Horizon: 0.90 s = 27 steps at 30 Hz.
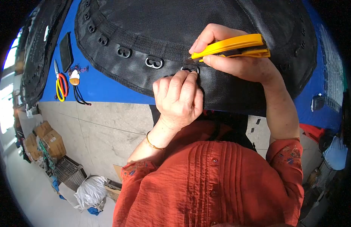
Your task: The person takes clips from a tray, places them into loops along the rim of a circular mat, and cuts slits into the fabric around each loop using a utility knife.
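Note:
A large black mesh fabric piece [164, 22] with a webbing band lies on the blue table. Metal rings [154, 62] hang in fabric loops along its edge. My left hand [179, 94] has its fingers bent together over one ring [191, 69] at the near side of the fabric; the ring is partly hidden. In my right hand [236, 56] is a yellow tool [236, 43], held like a pen, its narrow dark tip touching or just above the band by that ring. Whether the tip is in the stitching is too small to tell.
On the blue table [107, 85] at the left lie scissors [61, 86] with red and yellow handles, a black phone-like object [66, 52] and a corded trinket [74, 77]. A small black object [317, 102] is at the right. Cardboard boxes [50, 142] and a white sack [91, 192] stand on the floor.

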{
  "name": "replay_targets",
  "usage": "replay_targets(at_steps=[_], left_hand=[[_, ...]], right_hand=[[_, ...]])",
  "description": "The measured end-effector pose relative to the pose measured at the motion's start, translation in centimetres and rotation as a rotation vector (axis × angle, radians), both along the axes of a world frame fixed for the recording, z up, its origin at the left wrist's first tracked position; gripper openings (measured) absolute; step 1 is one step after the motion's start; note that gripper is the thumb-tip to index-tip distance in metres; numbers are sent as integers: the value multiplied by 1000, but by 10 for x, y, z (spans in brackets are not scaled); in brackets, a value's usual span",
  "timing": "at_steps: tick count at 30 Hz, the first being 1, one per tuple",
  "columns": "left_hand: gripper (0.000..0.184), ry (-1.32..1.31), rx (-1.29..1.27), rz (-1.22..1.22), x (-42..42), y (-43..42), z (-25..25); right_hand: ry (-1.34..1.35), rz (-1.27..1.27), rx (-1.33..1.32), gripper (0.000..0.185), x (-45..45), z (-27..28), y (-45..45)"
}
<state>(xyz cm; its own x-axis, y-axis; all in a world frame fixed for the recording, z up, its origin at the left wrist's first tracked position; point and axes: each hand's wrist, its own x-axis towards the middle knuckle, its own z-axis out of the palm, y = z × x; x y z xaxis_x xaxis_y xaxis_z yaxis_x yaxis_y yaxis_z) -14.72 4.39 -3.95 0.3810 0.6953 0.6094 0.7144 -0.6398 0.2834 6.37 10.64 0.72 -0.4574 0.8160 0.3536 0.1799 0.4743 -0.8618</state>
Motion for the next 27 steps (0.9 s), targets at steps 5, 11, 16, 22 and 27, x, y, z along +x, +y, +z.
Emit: replay_targets(at_steps=[5,11,16,22,27], left_hand=[[29,4,-5,-2,0,0,0],[29,0,3,-2,0,1,-1],[29,-2,9,-7,0,1,0],[29,0,3,-3,-1,0,0],[29,-2,1,-1,0,0,1]], right_hand=[[20,9,-35,8,0,0,0],[14,-1,-27,8,0,-1,0],[-74,69,-75,20,9,3,3],[-75,72,-51,19,9,5,3],[-74,72,-45,19,10,3,4]])
